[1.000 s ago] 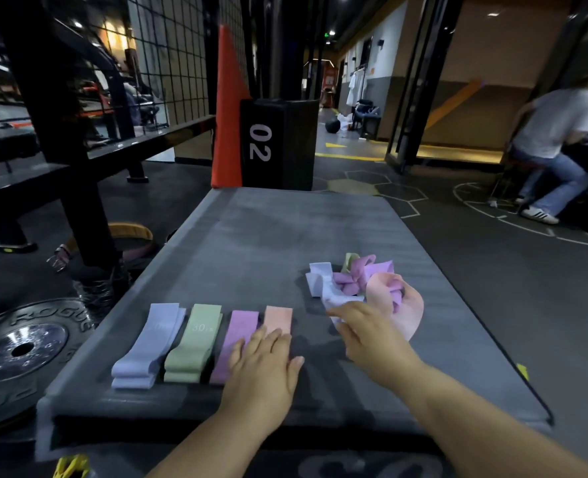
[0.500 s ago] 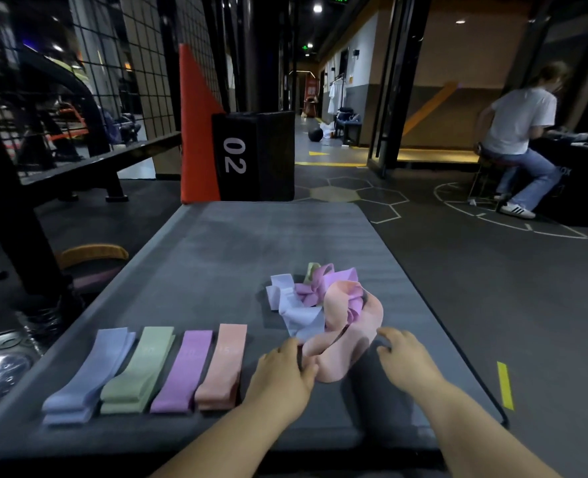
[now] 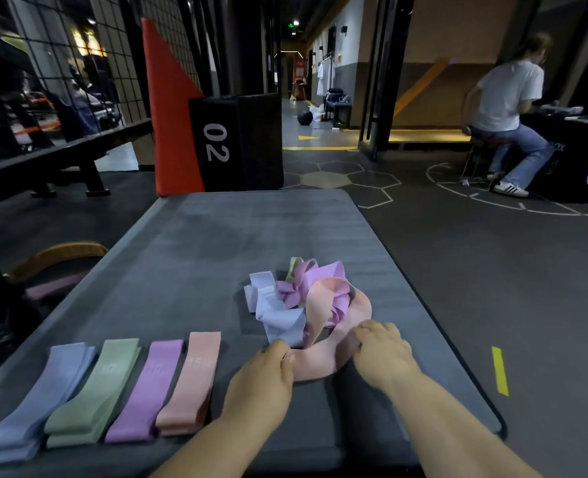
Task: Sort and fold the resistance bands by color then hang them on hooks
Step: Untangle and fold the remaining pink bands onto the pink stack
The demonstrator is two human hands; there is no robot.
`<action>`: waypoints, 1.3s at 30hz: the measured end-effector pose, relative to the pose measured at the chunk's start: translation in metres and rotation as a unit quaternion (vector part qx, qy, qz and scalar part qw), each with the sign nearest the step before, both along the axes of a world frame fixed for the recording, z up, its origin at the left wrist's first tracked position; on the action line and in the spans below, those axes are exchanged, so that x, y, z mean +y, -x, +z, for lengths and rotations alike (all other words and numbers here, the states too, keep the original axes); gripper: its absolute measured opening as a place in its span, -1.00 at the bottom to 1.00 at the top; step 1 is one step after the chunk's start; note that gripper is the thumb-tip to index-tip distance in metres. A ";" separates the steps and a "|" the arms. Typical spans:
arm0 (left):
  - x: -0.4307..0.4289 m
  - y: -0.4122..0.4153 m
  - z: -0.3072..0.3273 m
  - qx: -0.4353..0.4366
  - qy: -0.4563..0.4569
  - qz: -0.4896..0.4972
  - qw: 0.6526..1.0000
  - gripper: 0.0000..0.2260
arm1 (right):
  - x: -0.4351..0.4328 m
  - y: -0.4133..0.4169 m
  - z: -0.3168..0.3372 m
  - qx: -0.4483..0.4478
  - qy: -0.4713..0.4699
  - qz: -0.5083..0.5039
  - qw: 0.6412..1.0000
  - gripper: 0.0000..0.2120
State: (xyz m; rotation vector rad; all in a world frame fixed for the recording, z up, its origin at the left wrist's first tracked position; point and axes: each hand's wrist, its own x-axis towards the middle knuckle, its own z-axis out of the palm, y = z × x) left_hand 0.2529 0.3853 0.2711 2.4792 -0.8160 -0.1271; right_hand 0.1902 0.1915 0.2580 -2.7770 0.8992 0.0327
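Folded bands lie in a row on the grey mat [image 3: 216, 243]: blue [image 3: 40, 395], green [image 3: 96, 391], purple [image 3: 147, 391] and peach [image 3: 190, 384]. To their right sits a tangled heap of bands [image 3: 299, 298] in blue, purple, green and peach. A loose peach band [image 3: 316, 360] trails from the heap toward me. My left hand [image 3: 261, 384] pinches its left end. My right hand [image 3: 382, 353] grips its right side, fingers curled over it.
A black box marked 02 [image 3: 237, 143] and an orange wedge [image 3: 171, 108] stand past the mat's far end. A person sits on a stool [image 3: 503, 112] at far right. Weight plates [image 3: 58, 257] lie on the floor to the left.
My left hand left the folded peach band and moved right to the loose peach band. My right hand came back from the heap, and both hands now hold that band nearer to me.
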 end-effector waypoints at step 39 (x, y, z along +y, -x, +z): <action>0.044 -0.001 -0.007 0.044 -0.018 -0.033 0.998 -0.73 | 0.017 -0.023 0.007 -0.112 -0.093 -0.006 0.989 -0.51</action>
